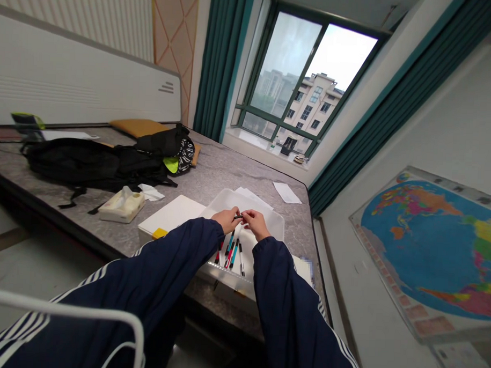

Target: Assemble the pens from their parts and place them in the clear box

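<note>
Over a translucent plastic bin (225, 198), my two hands meet at the fingertips. A short dark piece that looks like part of a pen (238, 216) lies between them. My left hand (227, 220) is closed on one end of it, and my right hand (257, 224) pinches at the other end; its far tip is hidden by the fingers. Below them, several pens (234, 253) in black, red, teal and white lie loosely together on the bin's floor, mostly pointing away from me.
Left of the bin stand a white box (172, 213) with a yellow patch and a tissue pack (123, 204). A black backpack (73, 162) lies farther left on the grey marbled table (230, 167). Paper (286, 193) lies at the back right. A white curved bar (64, 308) crosses the lower left.
</note>
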A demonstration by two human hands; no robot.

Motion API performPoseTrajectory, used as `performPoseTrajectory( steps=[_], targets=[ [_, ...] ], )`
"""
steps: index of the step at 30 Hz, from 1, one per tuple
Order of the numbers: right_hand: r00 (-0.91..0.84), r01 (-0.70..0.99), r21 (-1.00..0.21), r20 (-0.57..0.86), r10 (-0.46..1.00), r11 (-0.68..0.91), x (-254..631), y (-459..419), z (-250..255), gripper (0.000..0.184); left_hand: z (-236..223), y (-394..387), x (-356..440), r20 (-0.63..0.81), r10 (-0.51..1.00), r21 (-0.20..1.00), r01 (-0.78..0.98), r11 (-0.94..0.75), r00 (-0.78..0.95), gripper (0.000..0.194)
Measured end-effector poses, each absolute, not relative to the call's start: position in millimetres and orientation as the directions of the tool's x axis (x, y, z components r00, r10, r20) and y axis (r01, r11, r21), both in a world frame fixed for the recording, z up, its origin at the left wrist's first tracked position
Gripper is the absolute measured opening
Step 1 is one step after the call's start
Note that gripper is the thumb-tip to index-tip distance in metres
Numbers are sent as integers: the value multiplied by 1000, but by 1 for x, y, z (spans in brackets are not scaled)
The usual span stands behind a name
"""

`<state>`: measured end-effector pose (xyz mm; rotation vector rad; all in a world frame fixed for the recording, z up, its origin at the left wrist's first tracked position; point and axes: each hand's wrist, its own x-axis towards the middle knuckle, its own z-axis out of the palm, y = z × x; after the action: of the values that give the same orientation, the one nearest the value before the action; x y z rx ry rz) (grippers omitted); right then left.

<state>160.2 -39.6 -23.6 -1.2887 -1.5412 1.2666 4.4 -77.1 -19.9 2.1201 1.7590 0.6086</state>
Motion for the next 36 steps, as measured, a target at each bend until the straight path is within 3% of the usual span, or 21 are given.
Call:
performPoseTrajectory(
  steps=[7,11,15,18,23,30,36],
  targets=[
    [-89,373,-928,-38,995,-2,164,-33,-32,15,-17,-80,3,108,986,480,862,-162,125,32],
    [-140,584,-807,5,990,87,168,-29,-43,10,-18,-79,3,72,992,469,874,-123,101,38],
    [-136,652,-752,5,991,93,171,-30,-46,12,-22,-75,3,47,995,485,869,-96,84,39],
    [-75,634,-772,0,997,48,171,-32,-41,17,-25,-72,3,75,993,493,862,-117,92,35],
    [-184,479,-878,-96,978,4,164,-37,-31,53,-31,-69,2,173,974,538,814,-218,146,26],
    [-221,358,-933,-110,969,-24,162,-39,-28,37,-37,-67,3,176,954,637,711,-297,241,21],
    [-201,304,-952,-109,973,-44,162,-36,-33,29,-30,-73,3,169,964,614,743,-265,205,20]
  ],
)
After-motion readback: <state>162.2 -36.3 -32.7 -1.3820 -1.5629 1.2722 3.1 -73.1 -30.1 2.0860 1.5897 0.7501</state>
